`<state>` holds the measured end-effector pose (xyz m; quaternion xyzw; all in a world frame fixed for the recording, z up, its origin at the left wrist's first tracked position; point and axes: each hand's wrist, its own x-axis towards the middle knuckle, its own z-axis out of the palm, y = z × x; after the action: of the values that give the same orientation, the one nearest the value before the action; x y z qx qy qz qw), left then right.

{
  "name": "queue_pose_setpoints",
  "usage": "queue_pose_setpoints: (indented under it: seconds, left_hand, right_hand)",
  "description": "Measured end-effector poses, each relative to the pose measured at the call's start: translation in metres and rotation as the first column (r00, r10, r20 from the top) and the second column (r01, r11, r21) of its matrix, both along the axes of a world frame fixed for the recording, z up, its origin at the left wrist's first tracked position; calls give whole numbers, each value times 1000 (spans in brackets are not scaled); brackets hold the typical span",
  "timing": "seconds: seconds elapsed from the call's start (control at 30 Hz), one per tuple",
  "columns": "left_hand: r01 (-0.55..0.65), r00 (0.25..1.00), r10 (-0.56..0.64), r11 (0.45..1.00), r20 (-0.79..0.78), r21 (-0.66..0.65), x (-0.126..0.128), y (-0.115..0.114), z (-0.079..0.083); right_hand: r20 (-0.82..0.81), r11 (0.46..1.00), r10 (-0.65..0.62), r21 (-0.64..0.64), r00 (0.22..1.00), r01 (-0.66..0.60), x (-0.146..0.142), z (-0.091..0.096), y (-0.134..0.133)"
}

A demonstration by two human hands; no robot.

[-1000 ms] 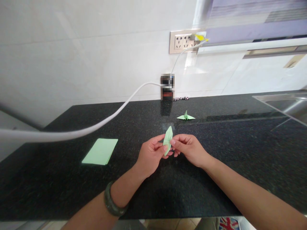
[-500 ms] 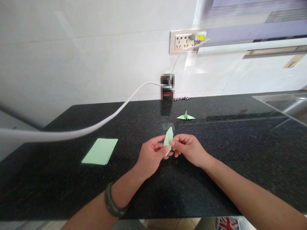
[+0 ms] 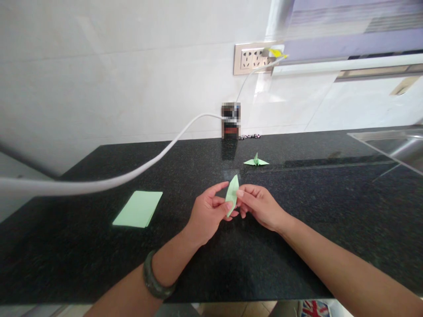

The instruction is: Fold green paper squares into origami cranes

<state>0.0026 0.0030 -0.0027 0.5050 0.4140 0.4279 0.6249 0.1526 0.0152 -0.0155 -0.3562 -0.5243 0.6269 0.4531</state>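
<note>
Our left hand (image 3: pixel 206 215) pinches the folded green paper (image 3: pixel 232 193) | our right hand (image 3: pixel 259 206) pinches its other side, paper upright above the black countertop (image 3: pixel 297 246) | finished paper crane (image 3: pixel 256 161) lies beyond | green paper stack (image 3: pixel 139 208) left.

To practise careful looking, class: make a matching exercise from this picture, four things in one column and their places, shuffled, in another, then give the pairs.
Things: 1 folded paper; 2 paper crane; 3 paper sheets; 4 bracelet.
Places: A on the left wrist; B pinched between left hand and right hand; C on the counter, left of the hands; D on the counter, beyond the hands.
Pairs: 1-B; 2-D; 3-C; 4-A.
</note>
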Motion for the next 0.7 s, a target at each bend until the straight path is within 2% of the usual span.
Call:
queue_pose_setpoints:
  seconds: [0.13, 0.23, 0.33, 0.43, 0.5, 0.6, 0.7]
  left_hand:
    - [54, 998, -53, 998, -34, 34, 2, -2, -1]
    - [78, 996, -76, 996, -38, 43, 4, -3, -2]
    - [74, 997, -75, 997, -34, -23, 5, -3, -3]
    - [58, 989, -72, 993, -129, -103, 5, -2, -4]
    - [56, 978, -77, 992, -195, -114, 4, -1, -5]
    - [80, 989, -92, 992, -116, -100, 2, 1, -6]
    - [203, 970, -180, 969, 164, -139, -3, 3, -4]
  right_hand:
    - [-12, 999, 52, -15, 999, -52, -4, 1, -4]
    - [-62, 998, 29, -47, 998, -32, -8, 1, -7]
    - [-111, 996, -53, -72, 992, 45, -10, -1, -7]
    - [-92, 981, -192, -28, 977, 191, -7, -4, -2]
    - [-78, 974, -227, 5, 971, 228, -5, -5, 0]
    - [-141, 994, -111, -8, 984, 111, 1, -2, 2]
    - [-251, 997, 65, -22, 966, -73, 6, 3, 2]
